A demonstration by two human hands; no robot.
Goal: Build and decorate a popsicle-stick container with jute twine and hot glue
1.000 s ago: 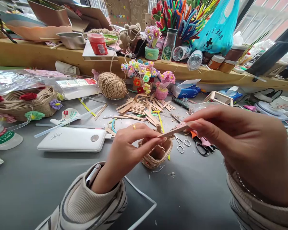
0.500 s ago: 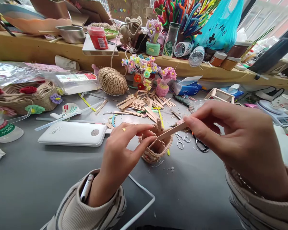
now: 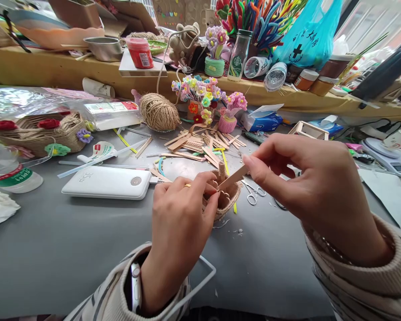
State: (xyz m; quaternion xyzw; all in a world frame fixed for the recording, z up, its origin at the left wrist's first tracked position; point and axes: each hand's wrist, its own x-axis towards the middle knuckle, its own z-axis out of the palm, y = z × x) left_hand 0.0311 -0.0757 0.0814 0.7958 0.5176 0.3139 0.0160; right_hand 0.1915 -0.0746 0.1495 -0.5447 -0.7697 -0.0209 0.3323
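My right hand [image 3: 307, 191] pinches a wooden craft stick [image 3: 233, 177] between thumb and fingers. The stick slants down to the left, its lower end over a small twine-wrapped basket [image 3: 233, 201]. Bent over the basket's left side, my left hand [image 3: 183, 214] has thumb and fingertips closed together close to the stick's low end. What lies between them is too small and covered to make out. An upright twine-wrapped post [image 3: 221, 168] rises at the basket's far side. My left hand hides much of the basket's left wall.
Loose craft sticks [image 3: 190, 143] lie behind the basket, near a twine ball [image 3: 158, 111]. Small scissors [image 3: 253, 195] rest to its right. A white power bank [image 3: 105, 183] is at left, its cable running under my left wrist. A plastic bottle [image 3: 13, 174] stands far left.
My right hand has come left and slightly down with the craft stick, whose end now reaches further into the basket. My left hand has shifted right, its fingers curling closer over the basket.
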